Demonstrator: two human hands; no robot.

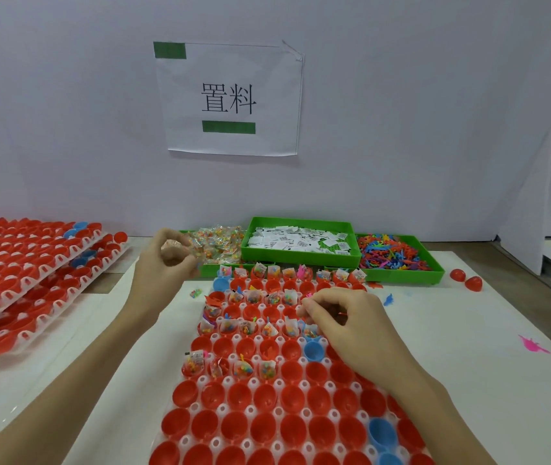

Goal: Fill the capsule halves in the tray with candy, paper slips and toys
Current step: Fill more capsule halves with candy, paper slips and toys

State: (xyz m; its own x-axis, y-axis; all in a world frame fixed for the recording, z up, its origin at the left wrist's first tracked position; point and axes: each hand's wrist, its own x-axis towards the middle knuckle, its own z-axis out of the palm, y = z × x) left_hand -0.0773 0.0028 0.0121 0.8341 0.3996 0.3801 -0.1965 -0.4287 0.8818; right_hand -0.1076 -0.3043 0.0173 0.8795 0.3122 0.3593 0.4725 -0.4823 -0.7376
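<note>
Your left hand (166, 260) raised, pinching candy packet (196, 248) (blurred). Your right hand (337, 313) curled over tray (250, 384), fingertips at capsule halves (311, 330); held item unclear.

One head-worn camera looks forward and down, close over the tray (200, 391), facing the wall (401, 95).

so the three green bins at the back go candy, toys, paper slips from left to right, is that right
Not quite. In the head view the middle bin holds the paper slips, and the toys are in the right bin. The candy is on the left, as you said.
</note>
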